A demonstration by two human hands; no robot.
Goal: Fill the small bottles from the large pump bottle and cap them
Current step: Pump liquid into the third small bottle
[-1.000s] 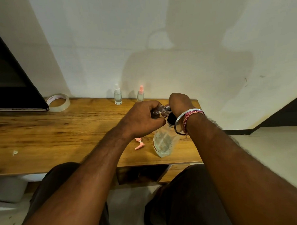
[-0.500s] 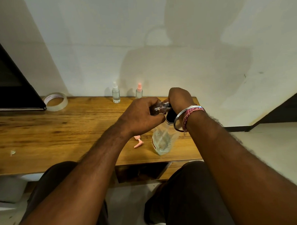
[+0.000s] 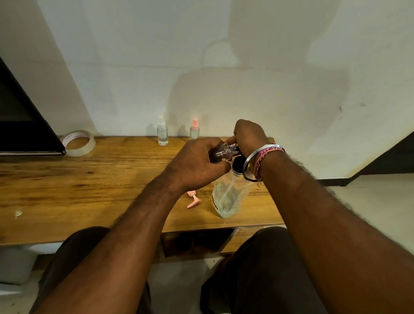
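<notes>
The large clear pump bottle (image 3: 228, 196) stands near the front edge of the wooden desk (image 3: 84, 186), its black collar just under my hands. My left hand (image 3: 197, 166) grips a small clear bottle (image 3: 222, 152) lying sideways, its mouth pointing right at the pump head. My right hand (image 3: 249, 134) is curled over the pump head, which is hidden under it. A pink spray cap (image 3: 193, 200) lies on the desk left of the large bottle. Against the wall stand a small bottle with a white cap (image 3: 162, 131) and one with a pink cap (image 3: 194, 129).
A roll of clear tape (image 3: 79, 142) lies at the back left, beside the corner of a dark screen (image 3: 14, 117). A small scrap (image 3: 18, 213) sits on the desk's left part. My knees are under the front edge.
Both hands and the small bottle stay together at the pump head. The view has shifted slightly; the hands have barely moved relative to the large bottle.
</notes>
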